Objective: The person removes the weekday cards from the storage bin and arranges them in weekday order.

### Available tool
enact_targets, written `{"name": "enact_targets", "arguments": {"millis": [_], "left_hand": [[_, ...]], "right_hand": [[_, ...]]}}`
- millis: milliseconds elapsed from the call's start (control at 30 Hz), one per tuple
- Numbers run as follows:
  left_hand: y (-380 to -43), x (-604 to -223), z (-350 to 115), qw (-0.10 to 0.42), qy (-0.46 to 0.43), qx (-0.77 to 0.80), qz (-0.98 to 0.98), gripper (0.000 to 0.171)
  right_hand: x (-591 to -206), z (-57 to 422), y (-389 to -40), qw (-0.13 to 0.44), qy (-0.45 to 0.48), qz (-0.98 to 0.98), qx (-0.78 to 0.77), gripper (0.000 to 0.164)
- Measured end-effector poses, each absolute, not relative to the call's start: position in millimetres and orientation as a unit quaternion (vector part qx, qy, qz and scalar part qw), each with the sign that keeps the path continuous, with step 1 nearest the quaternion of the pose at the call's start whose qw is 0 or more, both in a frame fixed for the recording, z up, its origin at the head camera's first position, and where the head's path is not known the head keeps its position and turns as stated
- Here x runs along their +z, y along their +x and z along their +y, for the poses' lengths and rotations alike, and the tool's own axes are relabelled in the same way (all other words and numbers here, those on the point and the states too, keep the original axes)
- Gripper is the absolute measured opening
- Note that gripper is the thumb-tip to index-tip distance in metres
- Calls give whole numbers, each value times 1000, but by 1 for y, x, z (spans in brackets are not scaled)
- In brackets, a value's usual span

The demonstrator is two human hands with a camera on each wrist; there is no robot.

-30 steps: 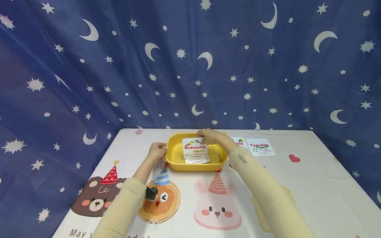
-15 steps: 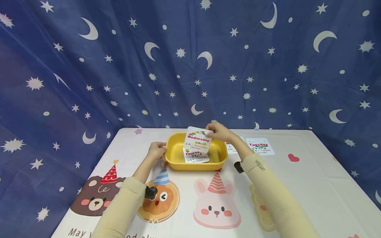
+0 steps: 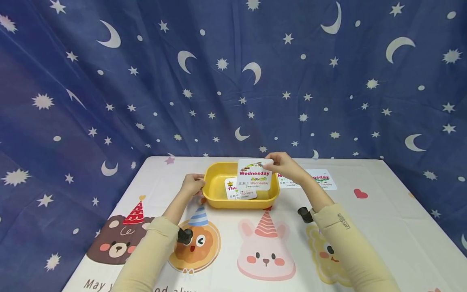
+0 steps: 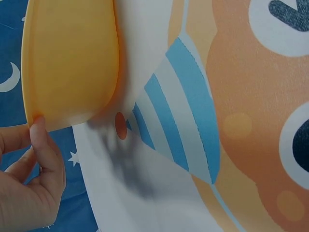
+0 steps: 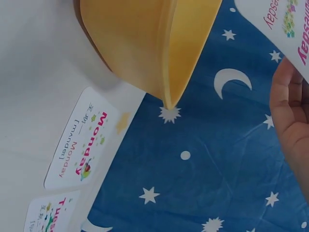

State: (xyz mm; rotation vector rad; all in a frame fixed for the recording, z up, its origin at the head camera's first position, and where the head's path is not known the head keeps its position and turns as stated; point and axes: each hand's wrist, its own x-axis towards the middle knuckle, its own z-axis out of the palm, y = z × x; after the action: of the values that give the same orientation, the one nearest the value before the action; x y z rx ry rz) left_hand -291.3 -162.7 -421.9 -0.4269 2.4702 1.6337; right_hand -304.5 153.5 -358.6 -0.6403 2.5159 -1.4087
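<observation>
My right hand (image 3: 286, 165) pinches the upper right edge of a white Wednesday card (image 3: 254, 182), holding it above the right half of a yellow basin (image 3: 215, 202). Inside the basin lies a Thursday card (image 3: 233, 194), partly covered by the Wednesday card in the head view. At the basin's left end, my left hand (image 3: 192, 184) grips the rim; the left wrist view shows thumb (image 4: 41, 130) and fingers pinching the yellow wall (image 4: 72, 63). In the right wrist view the held Wednesday card (image 5: 270, 19) is cut off by the frame.
Right of the basin, a Monday card (image 5: 79, 145) and a Tuesday card (image 3: 324, 178) lie side by side on the white printed tablecloth (image 3: 394, 227). My right forearm hides part of both. A blue curtain (image 3: 233, 81) hangs behind the table.
My right hand has lifted the Wednesday card off the Thursday card and moved it rightward, turning it upright. The left hand and basin have stayed in place.
</observation>
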Motion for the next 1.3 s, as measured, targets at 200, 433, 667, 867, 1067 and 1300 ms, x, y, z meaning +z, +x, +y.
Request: {"name": "enact_targets", "arguments": {"millis": [200, 433, 667, 867, 1067, 1300], "left_hand": [[-293, -424, -163, 76, -140, 549, 821, 40], [-294, -426, -163, 74, -141, 542, 825, 39], [-292, -425, -165, 77, -141, 545, 823, 40], [-293, -425, -164, 84, -145, 550, 818, 40], [-292, -424, -164, 83, -145, 545, 821, 40], [-291, -423, -164, 86, -145, 544, 822, 39]], "right_hand": [[-361, 162, -294, 86, -201, 835, -505, 21], [-366, 174, -277, 87, -192, 817, -537, 29], [-370, 185, -258, 87, -171, 797, -572, 33], [-372, 195, -246, 80, -149, 797, -579, 32], [-374, 204, -240, 86, -113, 806, -575, 43], [-384, 226, -239, 96, -78, 817, -563, 54]]}}
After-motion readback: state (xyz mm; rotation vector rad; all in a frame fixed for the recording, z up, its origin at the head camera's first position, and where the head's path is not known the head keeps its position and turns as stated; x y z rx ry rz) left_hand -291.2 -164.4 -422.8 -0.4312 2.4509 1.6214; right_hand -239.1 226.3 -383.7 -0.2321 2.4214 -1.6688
